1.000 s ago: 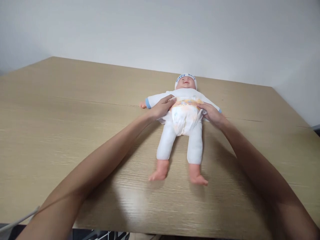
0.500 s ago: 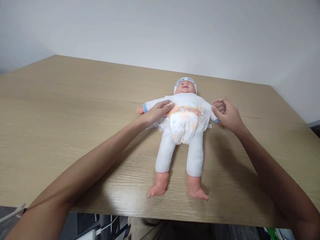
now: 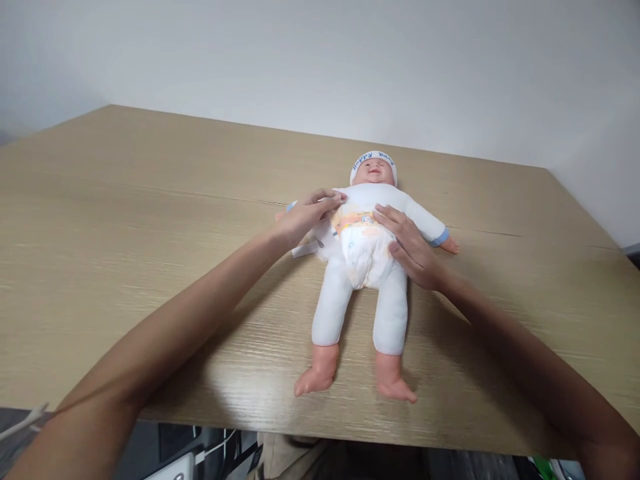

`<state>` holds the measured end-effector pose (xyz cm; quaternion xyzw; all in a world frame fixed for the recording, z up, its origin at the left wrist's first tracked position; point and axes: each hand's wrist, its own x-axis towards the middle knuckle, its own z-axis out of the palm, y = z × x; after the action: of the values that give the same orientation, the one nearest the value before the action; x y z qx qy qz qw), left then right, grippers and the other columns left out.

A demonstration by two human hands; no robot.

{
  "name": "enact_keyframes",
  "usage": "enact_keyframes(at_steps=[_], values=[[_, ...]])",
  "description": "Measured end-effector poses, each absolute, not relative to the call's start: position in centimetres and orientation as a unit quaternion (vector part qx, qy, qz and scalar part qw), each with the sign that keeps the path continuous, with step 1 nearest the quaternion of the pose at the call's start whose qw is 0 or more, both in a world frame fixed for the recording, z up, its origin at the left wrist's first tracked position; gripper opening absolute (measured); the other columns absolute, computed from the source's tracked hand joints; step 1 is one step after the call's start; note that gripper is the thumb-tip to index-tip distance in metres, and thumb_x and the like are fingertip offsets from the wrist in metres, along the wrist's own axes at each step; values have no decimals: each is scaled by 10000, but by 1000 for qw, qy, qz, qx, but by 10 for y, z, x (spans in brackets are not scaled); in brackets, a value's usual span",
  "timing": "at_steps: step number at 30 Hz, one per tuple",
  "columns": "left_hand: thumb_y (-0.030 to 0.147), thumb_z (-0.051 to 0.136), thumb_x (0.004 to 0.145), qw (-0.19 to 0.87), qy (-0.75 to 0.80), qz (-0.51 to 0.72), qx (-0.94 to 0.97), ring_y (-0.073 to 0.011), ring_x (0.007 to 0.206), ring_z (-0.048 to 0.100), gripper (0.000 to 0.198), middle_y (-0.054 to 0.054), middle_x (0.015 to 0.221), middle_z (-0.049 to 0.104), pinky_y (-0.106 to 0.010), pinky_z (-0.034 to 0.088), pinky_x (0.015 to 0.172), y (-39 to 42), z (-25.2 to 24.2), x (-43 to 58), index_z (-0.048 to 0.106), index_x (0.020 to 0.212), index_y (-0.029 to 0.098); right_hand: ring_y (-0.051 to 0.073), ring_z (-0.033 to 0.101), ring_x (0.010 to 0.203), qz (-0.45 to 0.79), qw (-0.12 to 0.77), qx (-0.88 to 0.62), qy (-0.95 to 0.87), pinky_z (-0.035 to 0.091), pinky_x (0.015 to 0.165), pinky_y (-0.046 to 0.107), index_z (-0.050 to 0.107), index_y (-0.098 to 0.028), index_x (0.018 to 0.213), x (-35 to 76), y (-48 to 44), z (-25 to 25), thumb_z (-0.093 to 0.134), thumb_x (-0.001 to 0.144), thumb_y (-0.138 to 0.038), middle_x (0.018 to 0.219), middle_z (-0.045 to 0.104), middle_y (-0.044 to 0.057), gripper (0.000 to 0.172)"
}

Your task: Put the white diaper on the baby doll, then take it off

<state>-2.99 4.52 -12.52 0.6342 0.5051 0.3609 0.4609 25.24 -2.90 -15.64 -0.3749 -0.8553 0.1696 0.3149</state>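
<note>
A baby doll (image 3: pixel 390 199) in white clothes and a white cap lies on its back, feet towards me. Around its hips sits a white diaper (image 3: pixel 367 257) with an orange printed waistband. My left hand (image 3: pixel 313 217) is closed at the diaper's upper left edge, thumb and fingers together by the waistband. On the diaper's right side my right hand (image 3: pixel 415 250) lies with fingers stretched out and somewhat apart, covering that side. A white fastening tab (image 3: pixel 305 249) sticks out below my left hand. The doll's arm on the left is mostly hidden behind that hand.
The wooden table (image 3: pixel 150 233) reaches back to a pale wall (image 3: pixel 320 67). Under its front edge are a white device (image 3: pixel 175 468) with a cable and other dark items. A thin white cable (image 3: pixel 25 423) shows at the lower left.
My right hand has moved left from the doll's sleeve onto the diaper's right side, its fingers stretching out. The doll's arm on the right now shows. My left hand has shifted slightly.
</note>
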Motion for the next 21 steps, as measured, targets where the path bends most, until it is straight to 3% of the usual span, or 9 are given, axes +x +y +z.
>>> enact_keyframes(at_steps=[5,9,11,14,16,21], values=[[303,575,972,326,488,363,724,-266,1242,662,329,-92,1459,714,-427,549,1073,25,-93,-35,675,1273,219,322,306,1738,170,338,-374,-847,208,1453,576,466,-295,1747,246,-32,-155,336,1185,-519,1835,415,62,619],[326,535,1012,237,433,350,796,-303,1329,602,348,-97,1443,706,-480,479,1162,5,-82,-26,670,1315,222,312,357,1711,152,364,-413,-821,279,1425,553,479,-246,1725,254,-41,-160,373,1180,-508,1817,441,94,614],[353,514,1052,197,383,336,838,-304,1353,581,334,-91,1430,709,-478,430,1209,-1,-83,-16,691,1311,240,320,525,1590,132,402,-468,-776,396,1350,554,549,-266,1653,266,-49,-164,426,1166,-513,1698,585,113,559],[370,462,1111,160,291,290,897,-300,1379,569,342,-81,1438,713,-467,375,1241,1,-89,6,718,1308,259,331,748,1188,107,421,-553,-711,550,1140,539,702,-242,1385,286,-59,-170,527,1125,-503,1335,785,142,408],[388,454,1128,145,264,258,918,-313,1348,579,352,-86,1394,736,-482,382,1209,5,-94,25,728,1301,252,329,752,1021,92,389,-589,-702,571,1043,521,729,-229,1208,295,-62,-173,567,1091,-479,1165,807,143,320],[499,594,1063,77,331,200,919,-397,1251,561,353,-139,1308,757,-564,401,1100,10,-102,62,767,1141,201,364,703,1052,48,294,-636,-712,525,990,489,707,-238,1094,299,-54,-182,636,1022,-387,1000,774,135,180]])
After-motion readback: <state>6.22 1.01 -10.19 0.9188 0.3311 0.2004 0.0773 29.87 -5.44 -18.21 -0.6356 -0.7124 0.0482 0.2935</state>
